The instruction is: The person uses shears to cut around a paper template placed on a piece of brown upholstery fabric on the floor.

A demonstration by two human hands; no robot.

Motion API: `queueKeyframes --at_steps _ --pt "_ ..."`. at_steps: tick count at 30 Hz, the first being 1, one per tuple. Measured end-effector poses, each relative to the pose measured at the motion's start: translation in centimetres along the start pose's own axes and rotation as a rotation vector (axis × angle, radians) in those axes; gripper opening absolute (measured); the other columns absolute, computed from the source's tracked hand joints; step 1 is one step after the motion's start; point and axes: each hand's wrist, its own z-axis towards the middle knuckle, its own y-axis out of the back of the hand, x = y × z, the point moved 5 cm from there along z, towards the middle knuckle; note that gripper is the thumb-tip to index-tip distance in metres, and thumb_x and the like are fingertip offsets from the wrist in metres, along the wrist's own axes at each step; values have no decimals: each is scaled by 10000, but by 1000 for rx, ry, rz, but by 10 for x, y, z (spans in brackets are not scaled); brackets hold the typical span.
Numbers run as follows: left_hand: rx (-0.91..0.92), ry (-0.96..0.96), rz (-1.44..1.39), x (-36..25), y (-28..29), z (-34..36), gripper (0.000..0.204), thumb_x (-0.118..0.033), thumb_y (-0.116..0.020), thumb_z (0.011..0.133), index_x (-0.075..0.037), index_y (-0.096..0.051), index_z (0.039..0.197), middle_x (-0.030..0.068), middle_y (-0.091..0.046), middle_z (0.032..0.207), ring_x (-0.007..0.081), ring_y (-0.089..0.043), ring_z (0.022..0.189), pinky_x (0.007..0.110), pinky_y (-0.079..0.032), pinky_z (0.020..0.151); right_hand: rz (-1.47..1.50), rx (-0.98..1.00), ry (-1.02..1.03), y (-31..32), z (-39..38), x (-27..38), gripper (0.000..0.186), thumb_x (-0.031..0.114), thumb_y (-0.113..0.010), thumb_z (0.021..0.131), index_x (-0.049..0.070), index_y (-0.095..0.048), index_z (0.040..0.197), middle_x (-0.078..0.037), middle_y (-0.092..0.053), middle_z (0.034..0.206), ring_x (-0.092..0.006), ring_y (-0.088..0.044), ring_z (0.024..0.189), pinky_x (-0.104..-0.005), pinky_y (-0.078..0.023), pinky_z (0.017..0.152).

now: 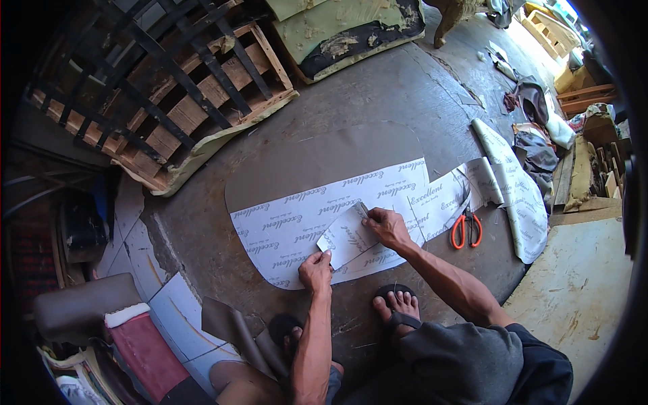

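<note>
A large upholstery piece with rounded corners lies flat on the floor; its far part is grey-brown and its near part white with printed lettering. Over the white part is a smaller piece of white-backed upholstery material. My left hand pinches its near left corner. At the far right edge, where the material curls up slightly, my right hand grips it. To the right, orange-handled scissors rest beside a strip of the same printed material, their blades on it.
A partly rolled length of printed material lies farther right, near a wooden board. A wooden frame with black webbing stands at the far left. Maroon padded upholstery is at the near left. My sandalled feet flank the work.
</note>
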Motion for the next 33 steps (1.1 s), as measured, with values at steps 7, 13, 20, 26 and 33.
queueKeyframes --at_steps 7,13,20,26,33 --pt "-106 -178 172 18 3 17 254 -171 -804 835 67 -736 892 58 -680 701 118 -565 543 277 -453 528 -64 -148 83 -5 -9 14 288 249 -679 913 -4 -680 1051 -234 -721 972 -408 -699 907 -454 -545 831" --pt "-102 -181 181 21 -2 17 260 -177 -804 834 67 -732 888 63 -678 698 120 -566 548 284 -453 534 -93 -185 66 0 -11 11 307 260 -674 913 -17 -666 1046 -250 -704 993 -421 -684 917 -472 -541 831" --pt "-116 -193 201 23 -2 18 265 -187 -813 824 58 -727 880 66 -685 703 120 -583 555 284 -467 547 -170 -261 117 -6 -17 11 303 235 -665 899 8 -632 1098 -243 -662 1021 -431 -655 947 -504 -521 847" --pt "-133 -236 245 18 -1 14 295 -212 -807 830 54 -722 924 82 -707 743 132 -611 575 297 -493 565 -154 -260 133 -8 -16 6 297 219 -656 895 18 -625 1113 -234 -654 1016 -434 -646 948 -510 -515 849" --pt "-117 -286 298 17 1 10 305 -225 -803 838 57 -724 922 93 -721 761 150 -640 610 299 -514 584 -31 -142 -47 20 -6 10 287 243 -642 914 11 -707 1069 -223 -726 987 -392 -703 941 -440 -548 864"
